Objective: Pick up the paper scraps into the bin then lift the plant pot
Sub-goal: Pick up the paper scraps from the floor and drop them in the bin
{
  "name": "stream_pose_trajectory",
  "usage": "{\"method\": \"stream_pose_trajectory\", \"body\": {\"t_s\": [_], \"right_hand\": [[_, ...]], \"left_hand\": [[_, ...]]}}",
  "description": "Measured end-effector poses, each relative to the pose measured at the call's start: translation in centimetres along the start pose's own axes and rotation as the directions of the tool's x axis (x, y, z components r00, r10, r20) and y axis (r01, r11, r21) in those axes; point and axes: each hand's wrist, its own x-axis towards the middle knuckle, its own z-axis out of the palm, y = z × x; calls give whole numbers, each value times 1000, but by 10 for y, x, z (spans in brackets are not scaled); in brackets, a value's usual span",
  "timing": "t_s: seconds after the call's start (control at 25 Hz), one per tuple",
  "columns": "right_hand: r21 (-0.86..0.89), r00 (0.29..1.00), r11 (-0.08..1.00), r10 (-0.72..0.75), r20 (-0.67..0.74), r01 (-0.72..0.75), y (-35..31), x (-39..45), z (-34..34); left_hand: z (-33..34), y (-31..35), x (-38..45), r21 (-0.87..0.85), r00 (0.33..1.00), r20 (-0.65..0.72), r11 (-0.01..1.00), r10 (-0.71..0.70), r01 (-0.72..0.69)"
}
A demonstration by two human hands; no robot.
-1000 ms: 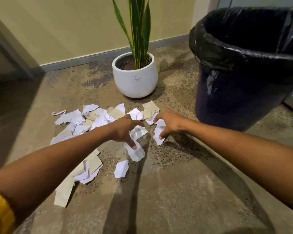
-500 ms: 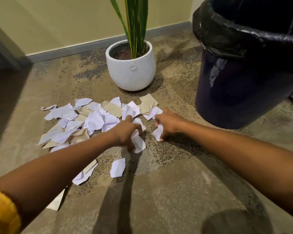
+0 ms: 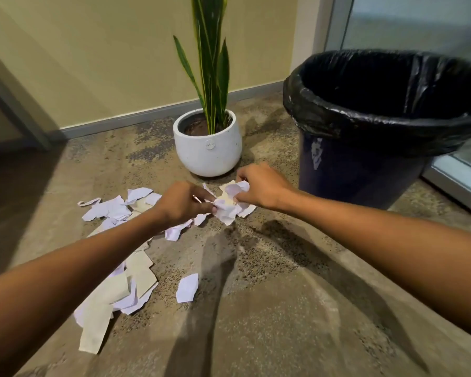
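Currently approx. early stage: left hand [image 3: 184, 204] and right hand [image 3: 261, 186] both pinch one bunch of scraps [image 3: 229, 205], just near of the plant pot [image 3: 207, 151]. Most paper scraps [image 3: 112, 210] lie on the floor [image 3: 269, 308] at left. Bin [image 3: 386, 126] at right; contents not visible. Pot lift not yet done.

paper scraps [image 3: 114, 210] before plant pot [image 3: 207, 156], bin [image 3: 370, 148] right

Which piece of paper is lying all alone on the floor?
The small white scrap in the middle of the floor, nearest the camera. It touches no other paper, while the rest overlap in the pile or sit bunched in the two hands.
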Motion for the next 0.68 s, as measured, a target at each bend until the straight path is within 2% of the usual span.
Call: {"method": "stream_pose_trajectory", "body": {"t_s": [0.12, 0.2, 0.32, 0.44, 0.56, 0.68], "right_hand": [[73, 981, 993, -74, -182, 89, -13, -6, -41], [93, 945, 989, -81, -317, 116, -18, -12, -71], [117, 878, 988, -31, -478, 98, -12, -23, -120], [163, 773, 987, 94, -628, 12, 8, -30, -157], [254, 692, 958, 273, -669, -133, 32, -37, -171], [342, 674, 916, 389, -628, -209, 51, -41, -173]], "left_hand": [[-27, 32, -8, -149, 989, -147, 988, 8, -30], [-45, 53, -5, -151, 974, -222, 986, 40, -74], [-72, 88, 7, -131, 936, -333, 978, 110, -161], [-91, 130, 19, -55, 884, -414, 964, 216, -262], [-97, 170, 29, 5, 870, -388, 945, 303, -327], [-90, 198, 38, 30, 860, -348, 922, 373, -387]]}}
